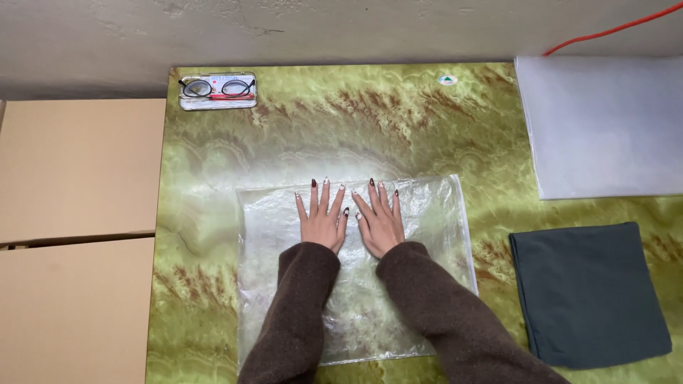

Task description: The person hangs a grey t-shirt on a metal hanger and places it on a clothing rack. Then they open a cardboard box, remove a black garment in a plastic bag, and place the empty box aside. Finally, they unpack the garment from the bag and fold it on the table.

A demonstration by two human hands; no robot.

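Left hand (321, 220) and right hand (379, 222) both flat, fingers spread, holding nothing, pressing side by side on clear plastic bag (356, 267) lying mid-counter (206, 213). Bag's upper part looks smoothed; lower part wrinkled. Folded dark cloth (589, 293) lies apart at right, untouched; white sheets (605, 124) beyond it

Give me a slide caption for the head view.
Both hands, left hand and right hand, pressed flat on a clear plastic bag on a green marbled table.

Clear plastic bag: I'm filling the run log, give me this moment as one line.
left hand: flat on clear plastic bag | right hand: flat on bag | folded dark cloth: right, untouched | table: green marbled
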